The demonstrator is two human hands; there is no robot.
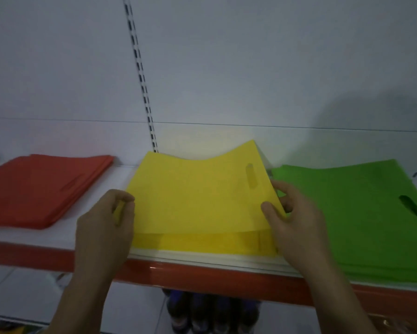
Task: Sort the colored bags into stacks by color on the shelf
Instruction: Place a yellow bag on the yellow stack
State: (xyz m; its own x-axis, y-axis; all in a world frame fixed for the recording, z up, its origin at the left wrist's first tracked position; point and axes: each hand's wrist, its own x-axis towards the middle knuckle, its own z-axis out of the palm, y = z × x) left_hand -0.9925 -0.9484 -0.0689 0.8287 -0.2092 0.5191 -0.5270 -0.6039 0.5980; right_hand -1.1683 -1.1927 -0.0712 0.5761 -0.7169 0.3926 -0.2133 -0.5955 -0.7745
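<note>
Left hand (106, 220) and right hand (296, 220), fingers curled on opposite edges of flat yellow plastic bag (197, 196) over white shelf (120, 174).

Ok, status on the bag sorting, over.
Left hand and right hand both pinching the yellow bag, just above the yellow stack. Red stack left, green stack right. Nothing in the way.

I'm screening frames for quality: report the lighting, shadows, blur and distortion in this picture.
Head view: dim, bluish light; a soft shadow lies on the back wall above the green bags; a small glare spot sits on the red shelf edge; wide-angle distortion curves the slotted upright, which looks smeared; the left hand and right hand pinching the yellow bag are slightly soft.
</note>
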